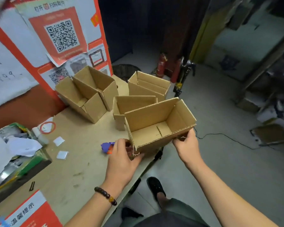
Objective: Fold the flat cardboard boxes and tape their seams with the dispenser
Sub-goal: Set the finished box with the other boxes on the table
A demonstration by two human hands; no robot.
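Note:
An open-topped cardboard box (159,123) is held over the table's right edge, its inside bottom flaps closed. My left hand (123,158) grips its near left corner, fingers curled round the lower edge. My right hand (187,145) pinches the near right corner. Several other folded boxes stand behind: one right behind (133,104), a nested pair (87,94) to the left, one (147,84) at the far right. A purple and orange object (107,147), possibly the tape dispenser, lies mostly hidden behind my left hand.
The wooden table (75,161) carries a green box of papers (18,154) at left, a red tape ring (47,127) and small white labels (60,148). A red poster board (61,35) stands behind. On the floor are fire extinguishers (161,65), a cable (228,138), and my foot (156,187).

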